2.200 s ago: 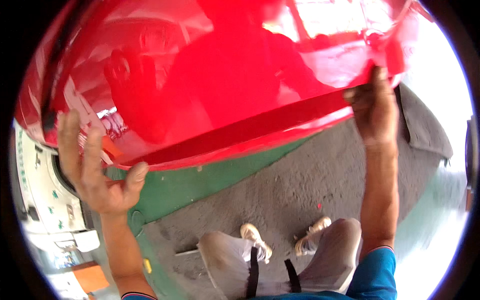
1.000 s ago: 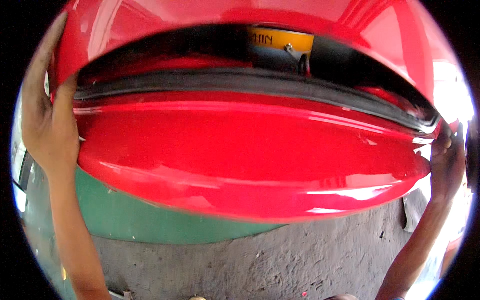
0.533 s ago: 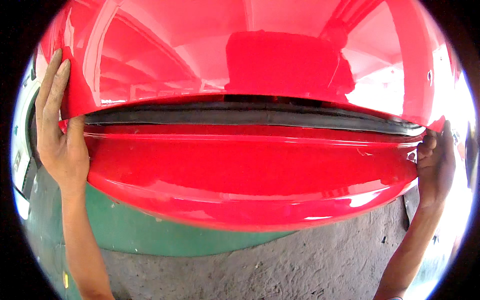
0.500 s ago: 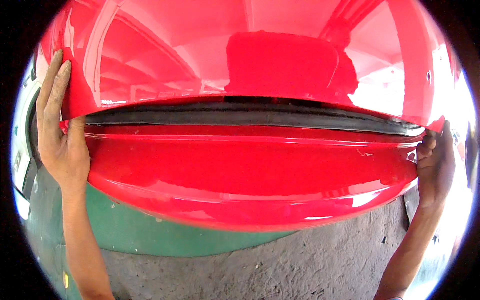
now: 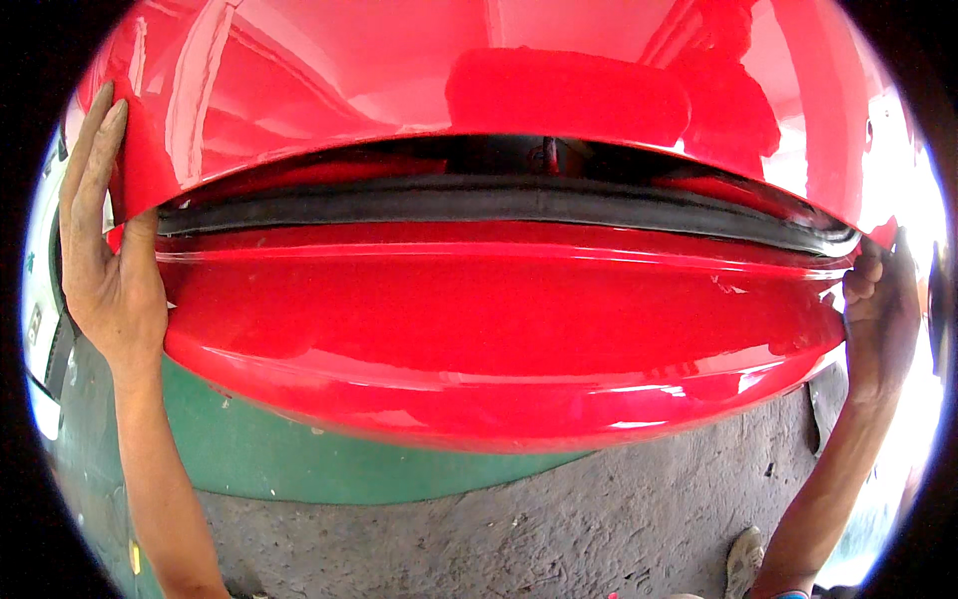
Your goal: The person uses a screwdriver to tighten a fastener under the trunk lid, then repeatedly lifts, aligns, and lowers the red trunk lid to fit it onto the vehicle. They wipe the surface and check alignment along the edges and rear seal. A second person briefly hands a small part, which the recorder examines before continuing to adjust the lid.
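A glossy red car lid spans the upper part of the view, its lower edge raised over a dark gap. My left hand grips its left corner, fingers stretched up along the side and thumb at the lower edge. At the opposite corner, my right hand has its fingers curled at the lid's edge; part of that grip is hidden. Inside the gap runs a black rubber seal. Below it bulges the red rear or front bodywork of the car, apart from the lid at the middle.
Beneath the car, the floor is part green and part rough grey concrete. A shoe shows near my right forearm. Pale equipment stands at the far left rim, and bright glare covers the right rim.
The lid's lower edge has risen, widening the gap, and more of the dark inside shows above the seal. Both hands stay at the corners, slightly higher and farther apart. A shoe has come into view.
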A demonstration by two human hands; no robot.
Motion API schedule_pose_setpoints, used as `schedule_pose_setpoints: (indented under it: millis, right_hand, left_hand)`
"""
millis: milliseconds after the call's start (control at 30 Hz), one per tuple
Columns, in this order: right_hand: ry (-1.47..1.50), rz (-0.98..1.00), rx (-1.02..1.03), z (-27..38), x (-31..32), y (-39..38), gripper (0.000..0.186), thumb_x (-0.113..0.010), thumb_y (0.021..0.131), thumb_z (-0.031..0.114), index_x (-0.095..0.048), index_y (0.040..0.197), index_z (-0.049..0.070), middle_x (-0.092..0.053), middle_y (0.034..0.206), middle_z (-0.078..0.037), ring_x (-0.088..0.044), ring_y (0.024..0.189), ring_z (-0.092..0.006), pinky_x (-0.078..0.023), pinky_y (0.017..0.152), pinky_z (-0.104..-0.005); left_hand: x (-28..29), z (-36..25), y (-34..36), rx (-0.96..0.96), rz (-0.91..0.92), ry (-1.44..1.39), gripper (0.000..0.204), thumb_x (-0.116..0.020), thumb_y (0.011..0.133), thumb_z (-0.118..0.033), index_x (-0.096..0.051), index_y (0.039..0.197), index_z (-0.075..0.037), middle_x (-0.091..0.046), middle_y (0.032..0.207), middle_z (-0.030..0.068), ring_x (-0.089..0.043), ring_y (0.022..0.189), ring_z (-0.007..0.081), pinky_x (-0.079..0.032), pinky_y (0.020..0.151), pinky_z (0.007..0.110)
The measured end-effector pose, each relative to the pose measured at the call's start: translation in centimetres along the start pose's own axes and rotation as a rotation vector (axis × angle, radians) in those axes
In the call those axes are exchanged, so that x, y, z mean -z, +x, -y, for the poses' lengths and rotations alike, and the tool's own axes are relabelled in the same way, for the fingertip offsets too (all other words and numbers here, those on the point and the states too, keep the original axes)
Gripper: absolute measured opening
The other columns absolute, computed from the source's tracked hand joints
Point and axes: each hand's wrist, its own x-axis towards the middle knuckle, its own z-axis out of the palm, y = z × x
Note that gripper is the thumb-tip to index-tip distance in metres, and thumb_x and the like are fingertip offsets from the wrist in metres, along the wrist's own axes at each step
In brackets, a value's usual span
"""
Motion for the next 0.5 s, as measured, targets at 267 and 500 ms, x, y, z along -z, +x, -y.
schedule_pose_setpoints:
  millis: [267, 500]
  right_hand:
    - [0.012, 0.012, -0.036, 0.2, -0.2, -0.2, 0.033, -0.044, 0.106, 0.019, -0.049, 0.132, 0.001, -0.065, 0.100, -0.012, -0.058, 0.075, -0.0130, -0.048, 0.068, -0.0240]
    - [0.036, -0.035, -0.035, -0.1, -1.0, -0.5, 0.032, -0.045, 0.106, 0.020, -0.050, 0.131, 0.001, -0.066, 0.105, -0.015, -0.062, 0.079, -0.0135, -0.051, 0.067, -0.0245]
  left_hand:
    - [0.0, -0.3, 0.2, -0.001, -0.001, 0.039, 0.061, -0.054, 0.082, 0.009, -0.055, 0.140, -0.012, -0.051, 0.147, 0.0073, -0.042, 0.140, 0.0258, -0.030, 0.120, 0.042]
    - [0.1, -0.4, 0.1, 0.009, 0.012, 0.057, 0.059, -0.056, 0.084, 0.007, -0.055, 0.139, -0.014, -0.050, 0.147, 0.0064, -0.043, 0.140, 0.0242, -0.034, 0.118, 0.041]
